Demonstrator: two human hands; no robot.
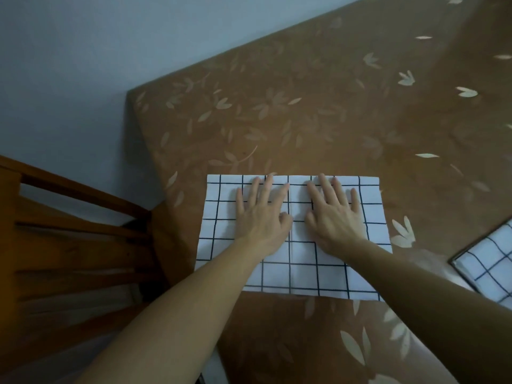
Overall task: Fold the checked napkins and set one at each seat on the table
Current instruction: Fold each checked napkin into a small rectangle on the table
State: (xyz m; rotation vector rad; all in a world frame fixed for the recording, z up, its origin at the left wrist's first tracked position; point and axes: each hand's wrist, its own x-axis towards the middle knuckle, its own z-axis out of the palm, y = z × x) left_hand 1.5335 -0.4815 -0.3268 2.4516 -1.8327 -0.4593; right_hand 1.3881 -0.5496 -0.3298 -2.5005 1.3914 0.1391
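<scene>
Left hand (262,218) and right hand (333,217) lie flat on checked napkin (304,278), brown surface (304,106); fingers straight, grip holding nothing.

The napkin (304,275) in the middle is white with a check of thin dark lines. A second napkin (490,270) at the right edge has the same white and dark check. The surface (318,106) has a brown cloth with pale beige leaves. The chair (63,245) at left is orange-brown wood. The wall (83,51) is pale grey-blue.
</scene>
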